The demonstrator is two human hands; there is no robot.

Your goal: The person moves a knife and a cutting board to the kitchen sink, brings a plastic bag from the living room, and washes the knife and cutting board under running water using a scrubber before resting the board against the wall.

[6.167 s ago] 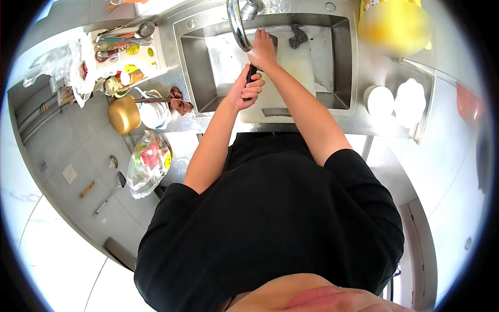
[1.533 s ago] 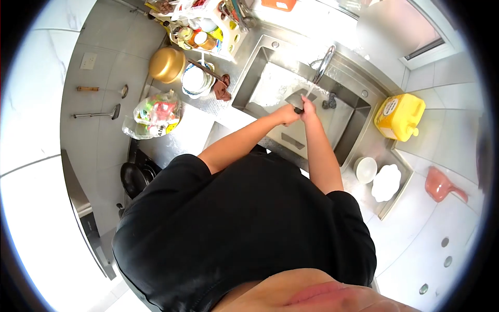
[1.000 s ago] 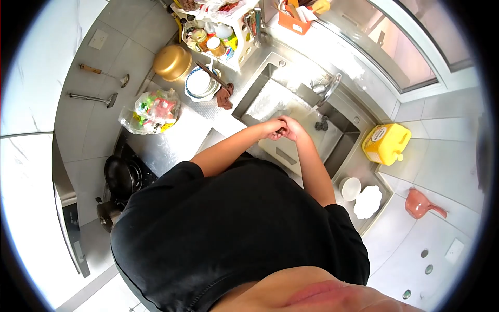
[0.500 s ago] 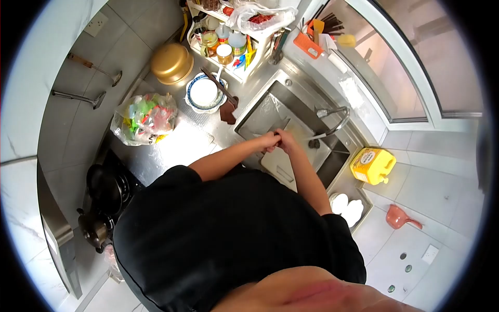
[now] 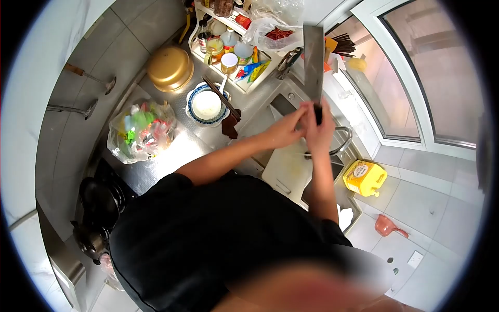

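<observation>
A cleaver [image 5: 313, 62] with a broad grey blade points up and away above the sink's far side. My right hand [image 5: 319, 127] is closed round its black handle. Pressed against that hand and beside the handle is my left hand [image 5: 287, 128], its fingers curled. What lies inside the left fingers is hidden. Below my hands a pale cutting board [image 5: 278, 169] with a slot near its end lies across the sink [image 5: 337, 170]. The curved tap [image 5: 344, 140] stands just right of my right wrist.
Left of the sink are a blue-rimmed bowl [image 5: 191, 104] with chopsticks [image 5: 221, 99], a gold pot [image 5: 169, 67] and a plastic bag of packets [image 5: 140, 130]. A condiment rack [image 5: 254, 78] stands behind. A yellow jug [image 5: 365, 178] sits right of the sink.
Both hands have risen from low over the sink, moving away and to the right. The cleaver has swung up into clear view, blade pointing upward.
</observation>
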